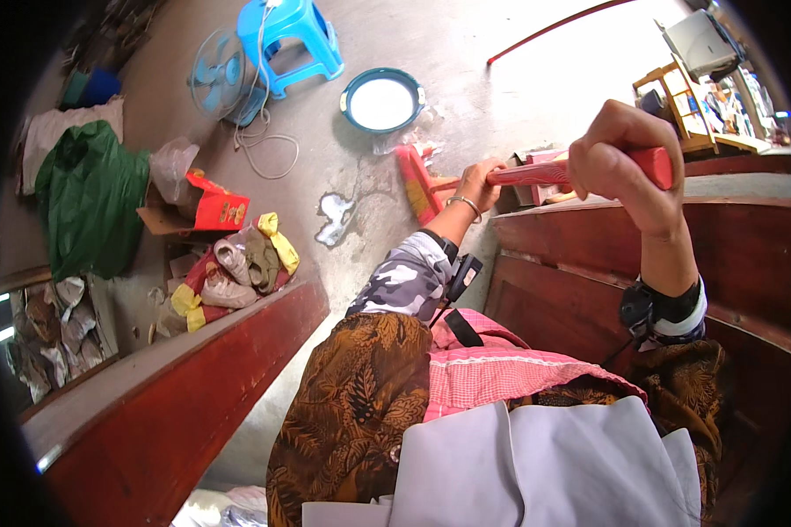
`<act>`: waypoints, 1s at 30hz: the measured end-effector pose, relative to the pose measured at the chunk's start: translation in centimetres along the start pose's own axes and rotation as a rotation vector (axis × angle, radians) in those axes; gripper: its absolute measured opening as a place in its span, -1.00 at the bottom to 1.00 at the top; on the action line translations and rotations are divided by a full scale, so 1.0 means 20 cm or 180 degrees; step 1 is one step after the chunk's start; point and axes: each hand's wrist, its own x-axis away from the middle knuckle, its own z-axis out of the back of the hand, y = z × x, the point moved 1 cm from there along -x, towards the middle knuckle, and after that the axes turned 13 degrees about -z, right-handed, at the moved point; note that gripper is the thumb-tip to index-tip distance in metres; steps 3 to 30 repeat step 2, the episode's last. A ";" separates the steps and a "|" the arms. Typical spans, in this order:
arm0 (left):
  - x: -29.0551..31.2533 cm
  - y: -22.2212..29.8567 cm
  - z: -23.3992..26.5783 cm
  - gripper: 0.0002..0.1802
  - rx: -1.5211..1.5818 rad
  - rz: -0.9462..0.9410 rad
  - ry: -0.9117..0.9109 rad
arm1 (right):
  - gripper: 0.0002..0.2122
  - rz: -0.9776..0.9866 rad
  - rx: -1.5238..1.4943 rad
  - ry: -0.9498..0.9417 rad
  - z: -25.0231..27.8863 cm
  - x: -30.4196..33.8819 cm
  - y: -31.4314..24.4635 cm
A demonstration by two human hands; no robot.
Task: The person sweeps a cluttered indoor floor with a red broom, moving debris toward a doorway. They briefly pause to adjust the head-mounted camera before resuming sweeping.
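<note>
My right hand (628,167) is closed around the top end of a red-handled broom (536,173), at the right. Further along the same handle, my left hand (481,184) grips it, with a bangle at the wrist. Past the left hand, the broom's wide red head (420,184) is near the concrete floor, slightly blurred; its bristles are hard to make out. A crumpled clear plastic piece (395,140) lies beside the head. Left of it, a whitish wet-looking patch (334,218) marks the floor.
A dark green basin (346,110) with whitish contents stands ahead, near a blue stool (299,39) and a fan (218,75) with a loose cord. Reddish wooden partitions (193,386) flank me on both sides. Shoes (228,285) and a red box (221,209) sit at left.
</note>
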 end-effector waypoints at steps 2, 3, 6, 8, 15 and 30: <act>-0.06 -0.01 -0.03 -0.75 0.0074 -0.0085 -0.0074 | -0.86 0.0197 0.0316 -0.0013 -0.02 -0.04 -0.02; -0.06 -0.01 -0.03 -0.75 0.0074 -0.0085 -0.0074 | -0.86 0.0197 0.0316 -0.0013 -0.02 -0.04 -0.02; -0.06 -0.01 -0.03 -0.75 0.0074 -0.0085 -0.0074 | -0.86 0.0197 0.0316 -0.0013 -0.02 -0.04 -0.02; -0.06 -0.01 -0.03 -0.75 0.0074 -0.0085 -0.0074 | -0.86 0.0197 0.0316 -0.0013 -0.02 -0.04 -0.02; -0.06 -0.01 -0.03 -0.75 0.0074 -0.0085 -0.0074 | -0.86 0.0197 0.0316 -0.0013 -0.02 -0.04 -0.02; -0.06 -0.01 -0.03 -0.75 0.0074 -0.0085 -0.0074 | -0.86 0.0197 0.0316 -0.0013 -0.02 -0.04 -0.02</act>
